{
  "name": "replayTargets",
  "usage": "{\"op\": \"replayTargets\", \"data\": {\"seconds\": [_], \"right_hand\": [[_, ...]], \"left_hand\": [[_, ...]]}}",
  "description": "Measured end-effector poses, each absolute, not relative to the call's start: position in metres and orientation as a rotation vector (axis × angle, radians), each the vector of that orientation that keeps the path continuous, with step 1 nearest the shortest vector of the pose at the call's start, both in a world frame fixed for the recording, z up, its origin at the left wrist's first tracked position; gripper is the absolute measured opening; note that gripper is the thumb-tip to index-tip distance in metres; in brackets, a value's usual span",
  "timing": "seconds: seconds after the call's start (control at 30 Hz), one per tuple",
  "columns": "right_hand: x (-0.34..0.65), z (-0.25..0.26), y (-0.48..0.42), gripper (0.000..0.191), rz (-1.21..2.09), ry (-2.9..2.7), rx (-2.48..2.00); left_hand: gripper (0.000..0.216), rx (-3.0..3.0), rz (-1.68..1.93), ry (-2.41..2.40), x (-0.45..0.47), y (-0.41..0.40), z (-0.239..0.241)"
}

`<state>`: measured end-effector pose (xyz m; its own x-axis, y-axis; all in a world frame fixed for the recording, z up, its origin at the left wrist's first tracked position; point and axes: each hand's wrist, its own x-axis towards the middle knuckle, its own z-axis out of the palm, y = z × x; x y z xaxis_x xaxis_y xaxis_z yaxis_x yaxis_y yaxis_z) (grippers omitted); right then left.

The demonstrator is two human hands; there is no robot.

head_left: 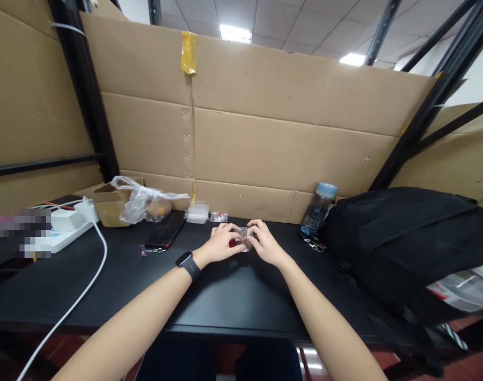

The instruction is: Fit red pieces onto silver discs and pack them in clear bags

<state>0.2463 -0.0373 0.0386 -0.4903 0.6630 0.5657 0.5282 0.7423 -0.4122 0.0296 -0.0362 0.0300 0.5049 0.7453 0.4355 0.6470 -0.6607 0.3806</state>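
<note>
Clear packet [245, 246] at mid-desk, between the two hands' fingertips. Left hand [224, 244] pinches its left edge, right hand [266, 244] its right (thumbs on the near side). Red bit [233, 242] shows by the left thumb. From here, can't tell whether packet touches desk [225, 307].

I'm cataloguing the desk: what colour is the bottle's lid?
The lid is light blue, best seen in the head view.
</note>
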Motion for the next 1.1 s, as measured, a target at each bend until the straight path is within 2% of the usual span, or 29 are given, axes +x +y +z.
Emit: {"op": "replayTargets", "data": {"seconds": [0.17,0.37,0.5,0.67,0.77,0.93,1.1], "right_hand": [[0.254,0.039,-0.035,0.007,0.242,-2.272,-0.964],[0.266,0.044,-0.036,0.006,0.405,-2.429,-0.999],[0.279,0.045,-0.028,0.001,0.493,-2.434,-0.97],[0.305,0.035,-0.011,0.024,0.2,-2.226,-1.332],[0.317,0.027,-0.003,0.03,0.21,-2.208,-1.48],[0.322,0.021,0.0,0.025,0.386,-2.154,-1.49],[0.321,0.025,-0.003,0.022,0.351,-2.138,-1.398]], "left_hand": [[0.026,2.608,0.881,1.244,0.024,-0.029,0.026],[0.004,2.685,0.807,1.281,0.006,-0.018,0.024],[0.004,2.702,0.714,1.26,0.005,-0.015,0.019],[0.003,2.73,0.722,1.254,0.01,-0.018,0.017],[0.006,2.743,0.722,1.281,0.013,-0.021,0.017],[0.013,2.784,0.727,1.296,0.014,-0.024,0.02],[0.013,2.639,0.943,1.359,0.014,-0.022,0.026]]}}
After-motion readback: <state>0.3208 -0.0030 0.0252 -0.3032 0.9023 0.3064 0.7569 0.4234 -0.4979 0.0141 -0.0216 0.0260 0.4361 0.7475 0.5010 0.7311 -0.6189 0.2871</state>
